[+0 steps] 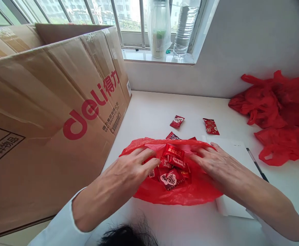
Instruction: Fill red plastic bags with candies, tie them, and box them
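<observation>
A red plastic bag (203, 189) lies mouth-up on the white table in front of me, with several red-wrapped candies (172, 178) inside. My left hand (136, 165) grips the left side of its mouth, fingers bent and thumb reaching in beside the candies. On the opposite side my right hand (211, 159) is closed on the bag's edge, its fingertips inside. Beyond the bag lie two loose wrapped candies, a pink-red candy (177, 121) and a dark red candy (211, 126). Further wrappers show partly behind the bag's far rim.
A large cardboard box (62, 102) stands at the left. Crumpled red bags (274, 106) are piled at the right by the wall. A pen (257, 165) and white paper (235, 206) lie near my right forearm. A water bottle (186, 29) stands on the windowsill.
</observation>
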A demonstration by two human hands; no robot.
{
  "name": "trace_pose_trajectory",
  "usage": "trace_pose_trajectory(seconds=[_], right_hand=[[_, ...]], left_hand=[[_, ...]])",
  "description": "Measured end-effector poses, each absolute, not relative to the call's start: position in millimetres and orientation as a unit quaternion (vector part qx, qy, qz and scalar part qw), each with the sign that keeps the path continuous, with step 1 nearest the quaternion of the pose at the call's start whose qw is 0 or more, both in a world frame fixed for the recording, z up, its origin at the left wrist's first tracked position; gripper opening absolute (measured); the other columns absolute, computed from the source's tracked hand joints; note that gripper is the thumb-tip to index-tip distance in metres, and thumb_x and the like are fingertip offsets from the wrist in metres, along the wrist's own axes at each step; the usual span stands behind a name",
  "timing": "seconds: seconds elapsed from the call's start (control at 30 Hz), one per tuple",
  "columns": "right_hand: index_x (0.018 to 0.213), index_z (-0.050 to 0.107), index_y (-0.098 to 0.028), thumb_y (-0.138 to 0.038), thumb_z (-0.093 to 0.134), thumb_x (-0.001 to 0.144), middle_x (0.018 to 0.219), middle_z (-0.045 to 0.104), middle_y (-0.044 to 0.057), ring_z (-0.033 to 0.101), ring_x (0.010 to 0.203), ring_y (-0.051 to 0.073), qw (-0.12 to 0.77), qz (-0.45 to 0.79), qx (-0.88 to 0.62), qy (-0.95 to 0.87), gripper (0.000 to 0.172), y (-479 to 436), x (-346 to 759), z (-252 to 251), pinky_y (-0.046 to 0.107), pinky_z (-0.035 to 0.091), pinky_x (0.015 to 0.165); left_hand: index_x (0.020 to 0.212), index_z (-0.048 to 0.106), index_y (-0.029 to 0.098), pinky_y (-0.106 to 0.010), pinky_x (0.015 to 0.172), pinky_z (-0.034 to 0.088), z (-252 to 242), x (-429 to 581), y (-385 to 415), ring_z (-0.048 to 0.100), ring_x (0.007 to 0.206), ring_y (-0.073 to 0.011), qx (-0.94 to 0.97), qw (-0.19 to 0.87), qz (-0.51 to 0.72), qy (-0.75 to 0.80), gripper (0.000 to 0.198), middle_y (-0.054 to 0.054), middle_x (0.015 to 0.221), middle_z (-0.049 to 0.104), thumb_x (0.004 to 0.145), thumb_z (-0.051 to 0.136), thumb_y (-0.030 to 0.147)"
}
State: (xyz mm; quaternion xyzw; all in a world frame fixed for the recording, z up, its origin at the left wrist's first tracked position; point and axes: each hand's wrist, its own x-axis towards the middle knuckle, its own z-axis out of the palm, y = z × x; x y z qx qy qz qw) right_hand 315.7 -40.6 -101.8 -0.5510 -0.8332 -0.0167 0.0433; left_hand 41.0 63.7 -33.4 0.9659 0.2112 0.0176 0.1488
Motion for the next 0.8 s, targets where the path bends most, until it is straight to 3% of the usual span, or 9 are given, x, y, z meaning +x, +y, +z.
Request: trace_pose_trajectory(seconds=[0.13,0.27,0.37,0.43,0.5,0.57,0.63,0.7,0.8], right_hand=[[0.127,0.052,-0.03,-0.008,0.042,0.085,0.113,0.065,0.005,0.06,0.106,0.023,0.041,-0.026,-0.565,-0.823,0.048,-41.9,316.3,-88.9,0.045,0.043,0.095],[0.111,0.061,-0.031,-0.006,0.042,0.083,0.102,0.067,0.004,0.061,0.097,0.024,0.061,-0.077,-0.577,-0.811,0.042,-49.4,311.1,-73.8,0.038,0.045,0.082],[0.087,0.064,-0.026,0.0,0.043,0.075,0.082,0.066,0.004,0.061,0.078,0.023,0.072,-0.148,-0.592,-0.789,0.036,-50.0,302.6,-70.8,0.036,0.043,0.074],[0.072,0.061,-0.022,0.003,0.043,0.07,0.069,0.061,0.003,0.056,0.065,0.021,0.067,-0.197,-0.599,-0.774,0.031,-46.8,297.7,-67.3,0.035,0.04,0.068],[0.07,0.06,-0.021,0.005,0.043,0.068,0.067,0.057,0.003,0.053,0.063,0.019,0.065,-0.232,-0.588,-0.773,0.031,-44.2,296.1,-60.2,0.034,0.039,0.067],[0.081,0.062,-0.021,0.005,0.042,0.072,0.074,0.058,0.004,0.054,0.071,0.02,0.081,-0.255,-0.564,-0.781,0.034,-44.3,298.4,-51.8,0.034,0.039,0.071],[0.09,0.063,-0.02,0.005,0.042,0.074,0.084,0.06,0.006,0.055,0.078,0.021,0.096,-0.27,-0.55,-0.784,0.036,-46.5,303.1,-46.3,0.034,0.038,0.075],[0.092,0.063,-0.019,0.006,0.041,0.072,0.089,0.06,0.007,0.054,0.077,0.021,0.088,-0.288,-0.562,-0.771,0.038,-48.4,308.0,-45.5,0.033,0.037,0.072],[0.076,0.062,-0.019,0.009,0.04,0.067,0.078,0.058,0.005,0.051,0.066,0.019,0.069,-0.293,-0.606,-0.736,0.037,-47.8,312.8,-46.9,0.031,0.032,0.063]], left_hand=[[0.132,0.048,0.029,-0.043,0.107,0.041,-40.9,4.7,52.6,0.046,0.127,-0.0255,0.962,0.059,0.008,0.268,0.055,-0.004,0.133,0.053,0.084,0.04,0.002],[0.147,0.021,0.032,-0.041,0.113,0.028,-66.6,-34.7,24.8,0.033,0.137,-0.0232,0.945,-0.034,0.069,0.317,0.074,0.001,0.149,0.036,0.081,0.031,0.001],[0.148,0.016,0.032,-0.04,0.116,0.02,-67.5,-37.3,13.9,0.036,0.135,-0.0229,0.941,-0.079,0.085,0.317,0.079,0.001,0.148,0.038,0.078,0.032,-0.001],[0.144,0.027,0.031,-0.036,0.108,0.034,-54.8,-25.0,16.2,0.05,0.123,-0.0229,0.942,-0.069,0.065,0.323,0.072,-0.003,0.139,0.049,0.08,0.033,0.0],[0.135,0.04,0.03,-0.027,0.084,0.049,-37.5,-7.8,23.2,0.062,0.103,-0.0193,0.928,-0.048,0.037,0.367,0.059,-0.005,0.124,0.057,0.084,0.032,0.001],[0.122,0.049,0.028,-0.021,0.061,0.047,-22.5,7.3,31.5,0.066,0.08,-0.0143,0.906,-0.043,0.026,0.42,0.049,-0.003,0.11,0.06,0.086,0.031,0.001],[0.106,0.053,0.026,-0.022,0.05,0.039,-13.8,15.3,39.6,0.061,0.061,-0.0124,0.895,-0.046,0.014,0.443,0.04,0.0,0.093,0.061,0.087,0.03,0.0],[0.094,0.052,0.025,-0.024,0.048,0.036,-9.9,16.2,47.1,0.057,0.054,-0.0128,0.902,-0.036,0.015,0.429,0.031,0.003,0.081,0.06,0.088,0.031,0.002],[0.098,0.051,0.025,-0.023,0.051,0.041,-1.7,13.0,54.1,0.058,0.058,-0.0123,0.918,0.045,0.103,0.381,0.011,0.004,0.077,0.061,0.092,0.045,0.018]])
